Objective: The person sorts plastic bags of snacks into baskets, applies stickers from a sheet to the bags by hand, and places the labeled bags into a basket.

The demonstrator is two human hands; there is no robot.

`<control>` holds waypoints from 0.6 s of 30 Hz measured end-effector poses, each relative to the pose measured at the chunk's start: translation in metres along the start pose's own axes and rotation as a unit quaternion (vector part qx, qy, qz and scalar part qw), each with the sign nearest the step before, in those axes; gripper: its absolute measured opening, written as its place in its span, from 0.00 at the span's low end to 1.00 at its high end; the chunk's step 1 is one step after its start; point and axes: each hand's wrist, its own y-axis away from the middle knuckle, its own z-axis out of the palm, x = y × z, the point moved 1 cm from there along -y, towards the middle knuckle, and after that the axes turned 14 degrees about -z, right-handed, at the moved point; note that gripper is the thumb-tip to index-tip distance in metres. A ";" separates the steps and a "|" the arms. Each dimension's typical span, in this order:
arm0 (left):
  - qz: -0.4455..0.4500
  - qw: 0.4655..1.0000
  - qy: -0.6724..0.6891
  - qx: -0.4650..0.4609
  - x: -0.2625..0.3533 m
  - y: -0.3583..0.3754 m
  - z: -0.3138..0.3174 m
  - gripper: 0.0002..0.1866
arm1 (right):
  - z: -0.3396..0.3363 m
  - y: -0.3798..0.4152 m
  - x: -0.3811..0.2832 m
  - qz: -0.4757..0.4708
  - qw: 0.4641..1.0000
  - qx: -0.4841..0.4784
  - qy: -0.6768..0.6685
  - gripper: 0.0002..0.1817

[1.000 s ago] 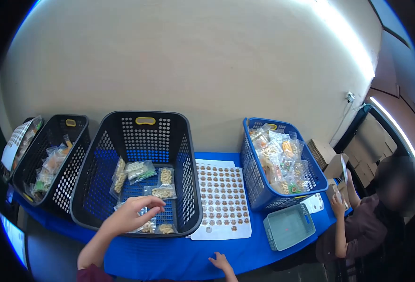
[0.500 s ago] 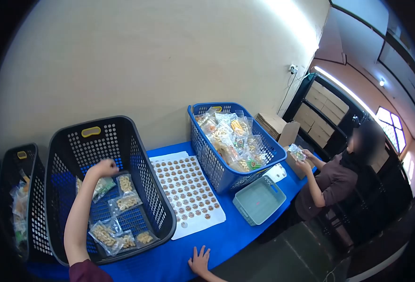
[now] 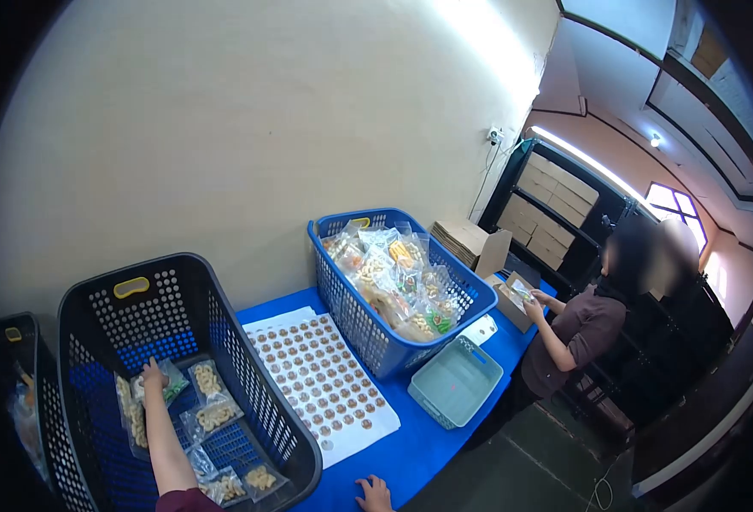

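My left hand reaches down into a large black laundry-style basket, its fingers right at a clear snack packet with a green label. How the fingers are set on the packet I cannot tell. More clear packets of pale, curled snacks lie about it on the basket floor, such as one packet to the right and another near the front. Outside the basket, my right hand rests at the front edge of the blue-covered table, fingers apart and holding nothing.
Sheets of round stickers lie beside the basket. A blue basket heaped with snack packets and a green tray stand further right. A co-worker holds a packet near a cardboard box. Another black basket stands left.
My left hand has lowered from above the packets down to them. My right hand now shows lower at the table edge. The view has shifted; the co-worker's packet is nearer the box.
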 end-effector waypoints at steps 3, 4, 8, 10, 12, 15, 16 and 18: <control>-0.018 0.999 -0.011 0.042 -0.012 0.010 0.013 0.52 | -0.013 0.003 -0.023 0.021 1.000 -0.001 0.012 0.29; -0.036 0.998 -0.023 0.050 -0.019 0.019 0.011 0.52 | -0.012 0.005 -0.025 0.016 1.000 0.008 0.018 0.28; -0.027 0.999 -0.030 0.001 -0.036 0.031 0.008 0.52 | 0.000 0.016 -0.021 -0.017 0.996 0.072 0.058 0.26; -0.027 0.992 -0.082 0.090 -0.035 0.025 0.022 0.47 | 0.005 0.022 -0.020 -0.039 0.993 0.097 0.056 0.26; -0.029 0.985 -0.120 0.123 -0.034 0.020 0.045 0.42 | 0.009 0.025 -0.019 -0.051 0.992 0.106 0.055 0.26; -0.024 0.981 -0.140 0.133 -0.026 0.014 0.063 0.35 | 0.012 0.023 -0.018 -0.036 0.994 0.091 0.052 0.26; -0.020 0.978 -0.136 0.157 -0.025 0.016 0.068 0.32 | 0.010 0.022 -0.019 -0.031 0.995 0.080 0.048 0.26; -0.009 0.973 -0.120 0.197 -0.025 0.011 0.084 0.28 | -0.002 0.022 -0.025 -0.020 0.997 0.068 0.037 0.26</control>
